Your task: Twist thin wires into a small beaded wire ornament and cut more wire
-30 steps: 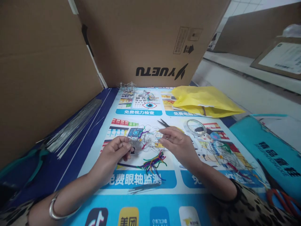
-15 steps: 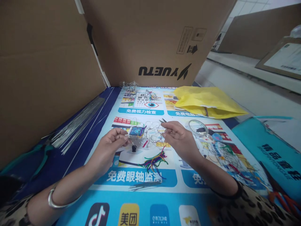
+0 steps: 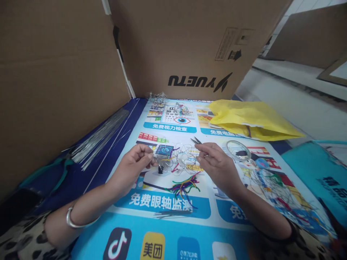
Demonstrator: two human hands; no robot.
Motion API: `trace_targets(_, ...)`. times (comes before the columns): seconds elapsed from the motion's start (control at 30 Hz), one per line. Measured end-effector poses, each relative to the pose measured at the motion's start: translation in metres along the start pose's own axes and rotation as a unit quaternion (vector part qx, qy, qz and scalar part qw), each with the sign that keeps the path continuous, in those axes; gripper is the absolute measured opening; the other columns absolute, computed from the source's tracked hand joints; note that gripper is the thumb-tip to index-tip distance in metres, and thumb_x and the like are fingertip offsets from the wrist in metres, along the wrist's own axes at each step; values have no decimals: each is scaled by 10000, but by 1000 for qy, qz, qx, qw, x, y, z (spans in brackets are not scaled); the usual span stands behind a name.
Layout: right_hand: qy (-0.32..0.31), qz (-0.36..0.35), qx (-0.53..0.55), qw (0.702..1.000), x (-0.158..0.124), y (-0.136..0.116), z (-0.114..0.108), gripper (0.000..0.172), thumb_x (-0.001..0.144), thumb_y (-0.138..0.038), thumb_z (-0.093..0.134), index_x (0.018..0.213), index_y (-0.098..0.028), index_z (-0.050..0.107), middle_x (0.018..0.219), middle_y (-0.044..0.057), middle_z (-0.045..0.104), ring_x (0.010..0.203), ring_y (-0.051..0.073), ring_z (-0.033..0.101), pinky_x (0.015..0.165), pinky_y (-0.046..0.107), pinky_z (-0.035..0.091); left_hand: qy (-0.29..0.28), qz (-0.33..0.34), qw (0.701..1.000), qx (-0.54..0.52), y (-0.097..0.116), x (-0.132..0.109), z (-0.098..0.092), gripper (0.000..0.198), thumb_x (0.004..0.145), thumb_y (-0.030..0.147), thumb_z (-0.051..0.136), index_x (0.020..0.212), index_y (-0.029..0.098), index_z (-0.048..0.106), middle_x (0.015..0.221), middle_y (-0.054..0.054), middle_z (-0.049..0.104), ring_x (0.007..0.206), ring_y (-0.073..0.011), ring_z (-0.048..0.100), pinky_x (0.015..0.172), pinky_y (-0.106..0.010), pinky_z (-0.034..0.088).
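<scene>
In the head view, two bare hands work over one wire tangle (image 3: 187, 153), a loose nest of thin, looping strands that lies between them above a printed poster (image 3: 135, 225) on the surface. The left hand (image 3: 139, 157) is closed, thumb and fingertips pinching the tangle's near-side edge at left; one smooth silver bangle (image 3: 71, 220) circles that wrist. The right hand (image 3: 213, 155) has curled fingers at the tangle's other side; whether it grips a strand cannot be told. Just beyond its fingers show two dark, pointed tips of one tool (image 3: 196, 140).

Nearer the person lie one bunch of soft, multicoloured cords (image 3: 185, 186) and one small pile of short, straight grey wires (image 3: 173, 213). To the right are one pale ring (image 3: 245, 154), round and hollow, and one wider tangle of wires and coloured bits (image 3: 271, 182). Two smaller wire clumps (image 3: 180, 108) sit at the far end, near one crinkled yellow bag (image 3: 255, 115). At left lies one sheaf of straight, silvery wires (image 3: 100, 141). Two flat, brown cardboard panels (image 3: 173, 47) stand behind.
</scene>
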State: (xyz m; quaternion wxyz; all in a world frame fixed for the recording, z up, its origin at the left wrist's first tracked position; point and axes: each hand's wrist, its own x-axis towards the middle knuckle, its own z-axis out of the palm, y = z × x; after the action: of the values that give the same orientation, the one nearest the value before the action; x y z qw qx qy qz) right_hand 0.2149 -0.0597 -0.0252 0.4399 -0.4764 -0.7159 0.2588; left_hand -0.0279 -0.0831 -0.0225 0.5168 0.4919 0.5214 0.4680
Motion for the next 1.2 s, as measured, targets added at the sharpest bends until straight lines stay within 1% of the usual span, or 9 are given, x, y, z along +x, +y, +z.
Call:
trace_targets(0.13,18,-7,-29,999,-1,1,0,237,788,-225,553,1009,-238,638,931,52,561,753,155,585,681,298,517,-15,28,999,13,-3,1,-2,126,818,308,533,826,189,494,692,2,597,678,-123,554,650,-249,417)
trace_targets(0.3,28,1,-26,999,-3,7,3,230,795,-235,557,1012,-257,631,963,43,554,747,144,578,653,265,527,-44,36,998,14,-8,4,-6,123,833,304,512,890,198,488,711,-1,585,683,-122,549,640,-245,424)
trace_targets(0.47,33,-7,-13,999,-7,14,8,231,807,-223,559,1029,-247,616,983,47,534,750,137,567,673,259,526,-79,33,996,-12,-10,5,-10,103,824,258,516,901,203,477,716,-9,588,667,-115,530,623,-240,413)
trace_targets(0.63,28,-4,-21,999,-10,15,11,230,820,-231,553,1045,-239,600,983,46,531,773,143,562,704,269,511,-67,46,997,-4,-14,6,-10,62,836,262,494,817,209,470,709,3,571,667,-113,519,638,-246,414)
trace_targets(0.7,30,-2,-22,999,-11,15,11,232,820,-229,558,1049,-240,596,1006,46,533,808,147,564,748,277,503,-57,41,998,9,-15,5,-9,68,837,271,485,835,207,506,713,-2,575,682,-120,529,654,-255,419)
trace_targets(0.8,27,-5,-8,1000,-11,16,11,235,825,-222,557,1057,-239,591,1036,47,523,831,143,562,764,273,500,-38,39,997,57,-13,4,-9,156,830,279,483,914,203,590,728,-20,591,696,-133,544,656,-265,426)
trace_targets(0.9,23,-8,0,1000,-11,18,12,232,823,-213,564,1051,-239,593,1034,44,516,812,135,559,748,266,503,-37,74,989,126,-11,3,-10,235,820,277,488,964,197,656,782,-47,600,751,-154,562,677,-285,435)
trace_targets(1.03,26,-15,12,999,-11,19,13,220,820,-195,569,1033,-243,599,1019,36,513,798,125,553,723,249,505,-38,135,969,202,-11,4,-8,272,775,302,565,1003,190,663,843,-55,596,768,-160,554,698,-312,443)
trace_targets(1.2,34,-40,16,999,-12,14,14,215,813,-149,565,1009,-231,601,982,38,513,800,123,544,704,233,505,3,155,958,240,-16,6,0,274,742,293,608,985,181,669,739,-33,565,715,-152,530,636,-297,443)
